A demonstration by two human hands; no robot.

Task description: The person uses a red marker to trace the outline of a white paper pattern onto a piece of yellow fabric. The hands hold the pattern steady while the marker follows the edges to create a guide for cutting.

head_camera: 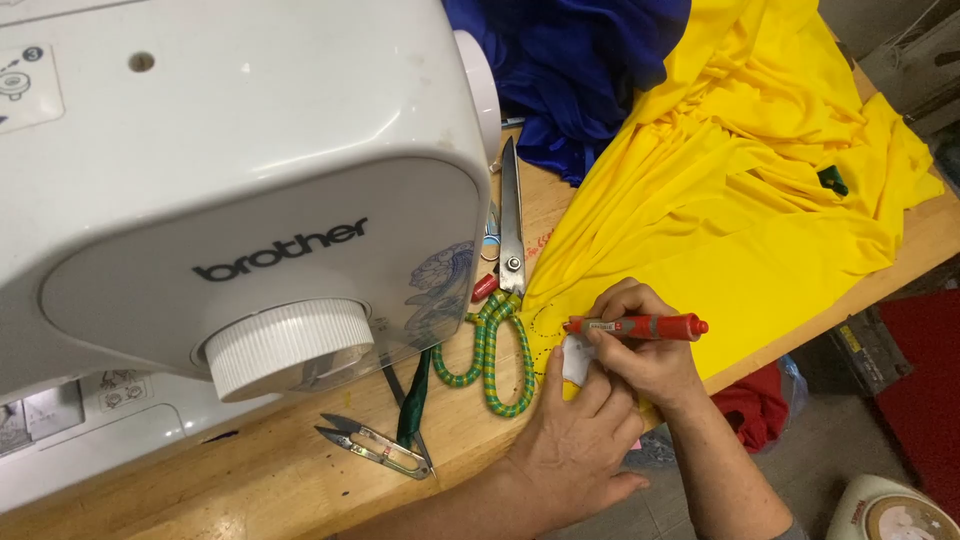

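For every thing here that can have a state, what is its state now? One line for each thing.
red marker: uncapped, held level in right hand
left hand: presses a small white piece onto the cloth
yellow fabric: spread out, creased, dotted line near its edge
large scissors: closed, lying flat
thread snips: open, lying on wooden table
blue fabric: bunched up
sewing machine: upright

Glossy white plastic sewing machine [230, 150]; smooth, faintly sheeny yellow cloth [740, 180]; shiny blue satin-like fabric [570, 70] at twelve o'clock; bare metal scissor blades [511, 215]; matt wooden tabletop [260, 480].
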